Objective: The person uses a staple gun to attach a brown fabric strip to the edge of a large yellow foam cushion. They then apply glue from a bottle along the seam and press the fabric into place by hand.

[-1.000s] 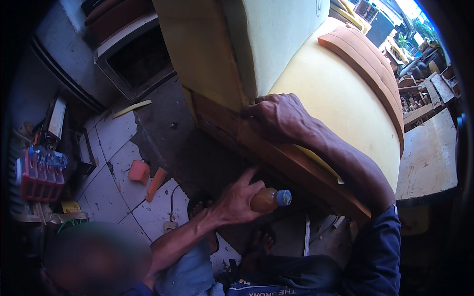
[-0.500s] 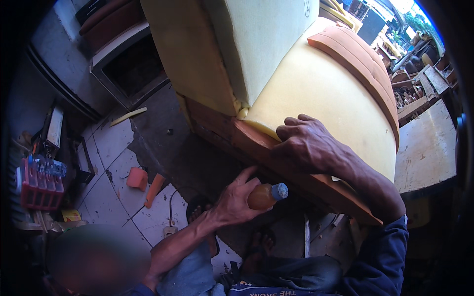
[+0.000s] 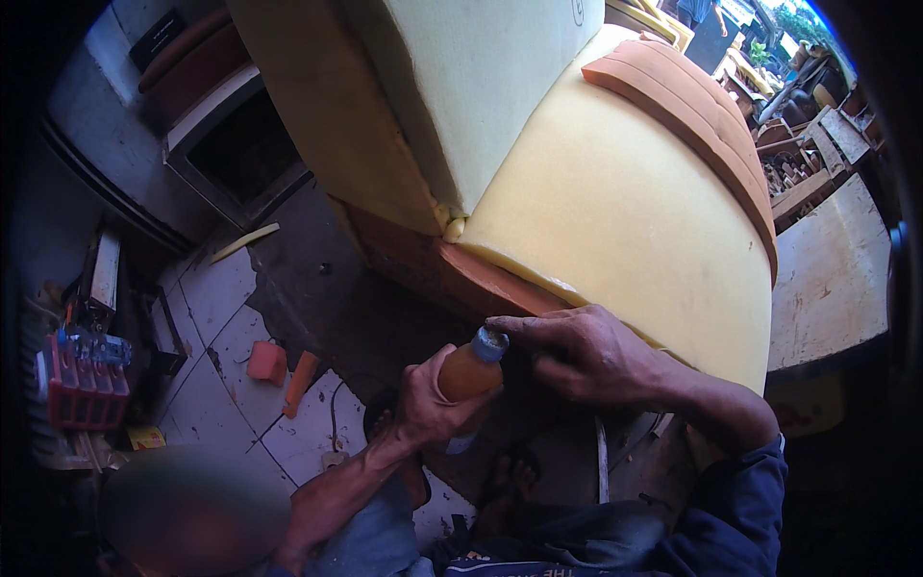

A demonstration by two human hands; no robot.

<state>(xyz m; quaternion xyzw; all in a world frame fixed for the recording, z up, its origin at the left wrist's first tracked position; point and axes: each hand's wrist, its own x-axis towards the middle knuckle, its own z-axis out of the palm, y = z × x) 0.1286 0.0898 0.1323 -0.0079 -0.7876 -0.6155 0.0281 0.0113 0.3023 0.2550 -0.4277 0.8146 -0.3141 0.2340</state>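
Gripping an amber-filled bottle [image 3: 468, 375], the left hand [image 3: 423, 409] has its fingers closed snugly round the body, holding it tilted in the air just in front of the furniture. The bottle's blue cap [image 3: 490, 344] points up and toward the right hand [image 3: 586, 361]. That one has its forefinger stretched out, the tip right at the top of the cap; from where I'm standing I can't tell whether it actually touches. Its other fingers are curled, and I can't make out whether there's anything in them.

Just past the hands runs a reddish-brown base rail [image 3: 500, 279], with a cream foam seat [image 3: 625, 192] above it. A tall, pale foam upright [image 3: 510, 87] stands on the left, and a rust-coloured strip [image 3: 692, 115] curves along the seat's far edge.

Down on the white floor tiles [image 3: 226, 385], off to the left, lie two orange scraps, a chunky block [image 3: 266, 362] and a longer piece [image 3: 301, 385], near each other. Farther left sits a red plastic basket [image 3: 87, 399]; over on the right leans a whitish, stained board [image 3: 832, 279].
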